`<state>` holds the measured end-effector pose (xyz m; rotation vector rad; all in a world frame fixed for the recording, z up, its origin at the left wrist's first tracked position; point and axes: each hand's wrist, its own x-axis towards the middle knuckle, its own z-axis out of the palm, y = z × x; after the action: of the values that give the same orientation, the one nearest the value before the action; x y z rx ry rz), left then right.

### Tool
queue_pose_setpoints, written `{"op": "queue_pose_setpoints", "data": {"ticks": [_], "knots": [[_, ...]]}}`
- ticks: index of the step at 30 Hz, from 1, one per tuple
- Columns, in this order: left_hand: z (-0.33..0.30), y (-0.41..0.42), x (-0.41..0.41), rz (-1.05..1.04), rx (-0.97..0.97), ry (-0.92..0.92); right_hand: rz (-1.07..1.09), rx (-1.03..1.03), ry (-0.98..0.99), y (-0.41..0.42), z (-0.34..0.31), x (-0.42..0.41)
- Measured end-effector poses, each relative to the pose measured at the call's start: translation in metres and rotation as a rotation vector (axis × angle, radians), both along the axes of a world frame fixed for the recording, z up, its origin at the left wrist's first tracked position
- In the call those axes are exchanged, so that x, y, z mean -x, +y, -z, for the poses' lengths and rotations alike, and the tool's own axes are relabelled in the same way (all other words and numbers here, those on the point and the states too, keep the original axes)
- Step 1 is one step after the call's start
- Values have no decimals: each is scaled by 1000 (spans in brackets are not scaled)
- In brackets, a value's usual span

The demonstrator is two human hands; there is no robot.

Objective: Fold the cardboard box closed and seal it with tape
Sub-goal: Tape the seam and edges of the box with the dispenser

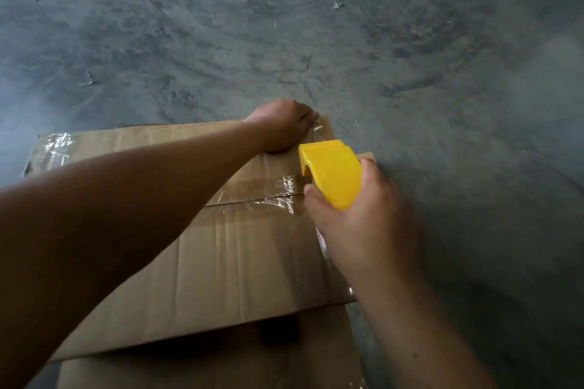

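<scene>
A brown cardboard box (240, 262) lies in front of me with its top flaps folded shut. Clear tape (271, 191) runs along the seam between the flaps toward the right edge. My right hand (363, 224) grips a yellow tape dispenser (331, 174) at the right end of that seam. My left hand (281, 126) reaches across the box and presses on its far right corner, fingers curled over the edge where more tape (319, 131) shines. My left forearm hides much of the far flap.
Grey concrete floor (316, 41) surrounds the box, with small scraps of tape or paper (336, 5) scattered on it. Old clear tape (58, 144) covers the box's far left corner. Another cardboard surface (221, 366) shows below the near flap.
</scene>
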<state>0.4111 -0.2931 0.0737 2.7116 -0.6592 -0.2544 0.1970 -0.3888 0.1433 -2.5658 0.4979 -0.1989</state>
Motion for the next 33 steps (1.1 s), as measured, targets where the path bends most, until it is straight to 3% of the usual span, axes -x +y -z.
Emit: {"op": "queue_pose_setpoints", "data": {"ticks": [16,26,29,33], "knots": [[3,0,9,-32,17,-78,-27,16,4,-7,-6,6],[-8,3,41,-19,-6,-177,-39,-20,-43,-6,-3,93],[-7,6,58,72,37,-159,-22,-13,-42,-4,0,83],[7,23,85,264,-59,-96,-2,13,-51,-5,2,78]]}}
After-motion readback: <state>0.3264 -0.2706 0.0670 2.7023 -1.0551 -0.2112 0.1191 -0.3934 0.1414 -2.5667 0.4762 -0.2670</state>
